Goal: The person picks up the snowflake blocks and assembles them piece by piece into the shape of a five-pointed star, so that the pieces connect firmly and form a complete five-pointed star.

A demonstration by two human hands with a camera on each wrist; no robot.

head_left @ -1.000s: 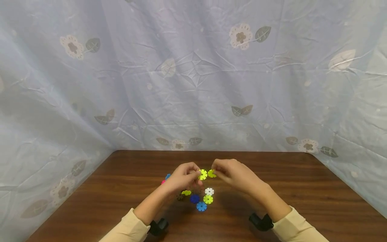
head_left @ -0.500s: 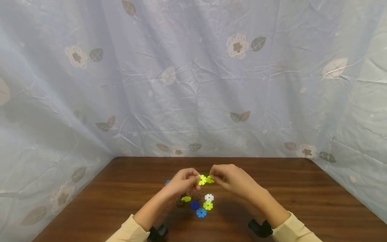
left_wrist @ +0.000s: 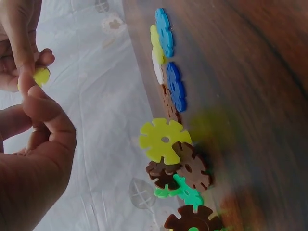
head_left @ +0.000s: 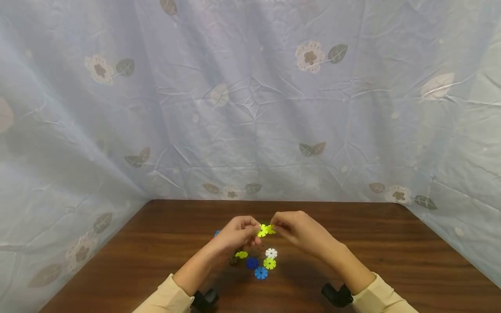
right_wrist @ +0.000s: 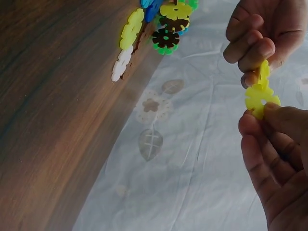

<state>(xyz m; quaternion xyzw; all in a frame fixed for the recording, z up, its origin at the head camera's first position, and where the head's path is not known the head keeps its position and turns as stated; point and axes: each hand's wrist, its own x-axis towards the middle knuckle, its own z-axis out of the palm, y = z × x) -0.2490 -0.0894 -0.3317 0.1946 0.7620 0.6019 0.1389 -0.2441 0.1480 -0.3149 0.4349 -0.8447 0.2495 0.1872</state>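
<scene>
Above the table, my left hand (head_left: 237, 234) pinches a yellow notched snowflake disc (head_left: 262, 231) between thumb and fingers. From the other side, my right hand (head_left: 301, 227) pinches a second yellow snowflake disc (right_wrist: 255, 98). Seen from the right wrist, the two discs meet at their notched edges and stand at an angle to each other. Fingertips cover part of each disc. Below the hands lie a white disc (head_left: 271, 253), a yellow-green disc (head_left: 269, 263), a light blue disc (head_left: 261, 273) and a dark blue disc (head_left: 252, 263).
Near my left forearm is a pile with a yellow disc (left_wrist: 161, 139), brown discs (left_wrist: 193, 166) and a green disc (left_wrist: 188, 192), some overlapping. The brown wooden table (head_left: 352, 243) runs back to a pale floral curtain (head_left: 250, 130), which also hangs on both sides.
The two yellow discs were apart one second ago; my hands have come closer together, and the discs now meet at their edges. The loose discs lie as before.
</scene>
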